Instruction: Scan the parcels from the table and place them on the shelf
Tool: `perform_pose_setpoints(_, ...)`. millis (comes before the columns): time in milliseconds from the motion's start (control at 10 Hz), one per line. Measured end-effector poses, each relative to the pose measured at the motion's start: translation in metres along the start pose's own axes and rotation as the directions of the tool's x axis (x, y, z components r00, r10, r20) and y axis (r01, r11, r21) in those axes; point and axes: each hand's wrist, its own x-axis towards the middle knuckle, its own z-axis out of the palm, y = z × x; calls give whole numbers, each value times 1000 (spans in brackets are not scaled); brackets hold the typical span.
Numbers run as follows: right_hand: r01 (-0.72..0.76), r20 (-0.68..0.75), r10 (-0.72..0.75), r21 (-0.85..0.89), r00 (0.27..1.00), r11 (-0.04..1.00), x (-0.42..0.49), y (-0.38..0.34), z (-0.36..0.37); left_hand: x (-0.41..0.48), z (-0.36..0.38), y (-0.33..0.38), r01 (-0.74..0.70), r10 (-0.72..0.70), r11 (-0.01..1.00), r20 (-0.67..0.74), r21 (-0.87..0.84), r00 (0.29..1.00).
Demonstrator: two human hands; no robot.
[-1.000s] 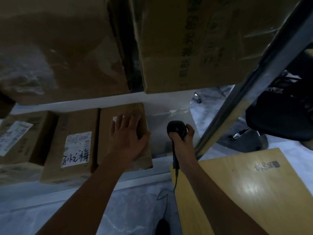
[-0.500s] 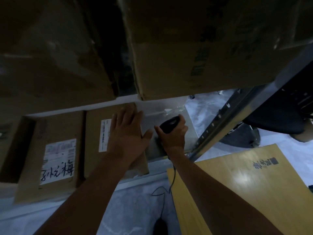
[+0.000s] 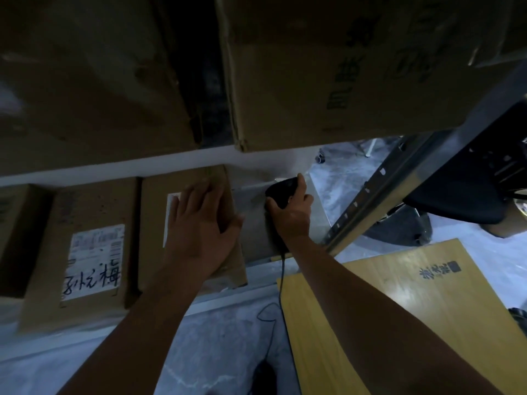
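L hand (image 3: 199,229) flat on top of the parcel (image 3: 155,215) — fingers straight, slightly spread, thumb at the box's right edge; pressing, not gripping. Parcel sits on the lower shelf (image 3: 253,232), rightmost in a row of cartons, its left side against a second parcel (image 3: 94,201) w/ a white label (image 3: 94,260) and handwritten black marks. A third box (image 3: 20,238) is partly in view further left. The label strip (image 3: 168,220) on the pressed parcel is mostly hidden under the fingers.

R hand (image 3: 291,218) wrapped round a black scanner (image 3: 281,189) — fingers curled on the body, over bare shelf just beside the parcel's right side. Can't tell if the scanner touches the shelf. Its cable (image 3: 281,283) drops past the shelf front toward the floor (image 3: 222,352).

Above: two big cartons (image 3: 328,67) on the upper tier, dark gap between them. Slotted metal upright (image 3: 370,195) to the right of the R hand. Yellow wood table (image 3: 413,303) bottom right, corner near the upright, R forearm crossing over it. Black chair (image 3: 470,189) beyond the upright.
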Motion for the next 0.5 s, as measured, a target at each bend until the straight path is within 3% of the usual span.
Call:
perform_pose_setpoints(200,-21,47,17,90,999,996,0,4,-4,-8,-4,-2,53,-53,999,3,-3,999)
perform_pose_setpoints(500,-6,53,6,5,999,1000,-39,-20,-37,-27,-9,-1,67,-66,997,24,-28,998)
